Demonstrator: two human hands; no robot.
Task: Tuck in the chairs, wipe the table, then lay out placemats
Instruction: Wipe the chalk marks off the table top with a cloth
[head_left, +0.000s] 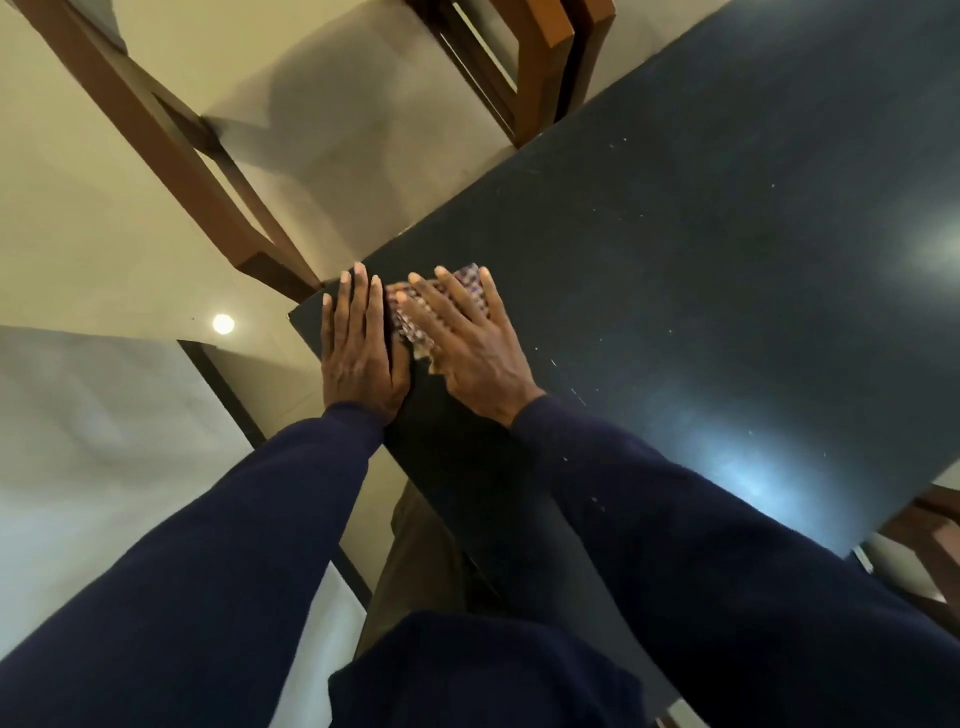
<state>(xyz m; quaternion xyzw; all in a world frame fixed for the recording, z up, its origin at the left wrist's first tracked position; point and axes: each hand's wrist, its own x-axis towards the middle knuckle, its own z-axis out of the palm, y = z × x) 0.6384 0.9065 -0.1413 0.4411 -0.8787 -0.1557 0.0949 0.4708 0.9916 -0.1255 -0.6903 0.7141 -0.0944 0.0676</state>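
A dark glossy table (701, 249) fills the right half of the view, its near-left corner below me. A small purple-and-white checked cloth (410, 325) lies at that corner. My right hand (462, 338) presses flat on the cloth with fingers spread and straight. My left hand (358, 348) rests flat on the table corner beside the cloth, fingers straight, its thumb side touching the cloth's edge. A wooden chair (291, 135) with a pale seat stands at the table's left edge, its seat partly under the top.
A second wooden chair (540, 57) stands further along the same edge. Another chair's wood (930, 540) shows at the right, beyond the table's near edge. Pale crumbs or specks dot the tabletop. Beige floor and a grey rug (104, 441) lie to the left.
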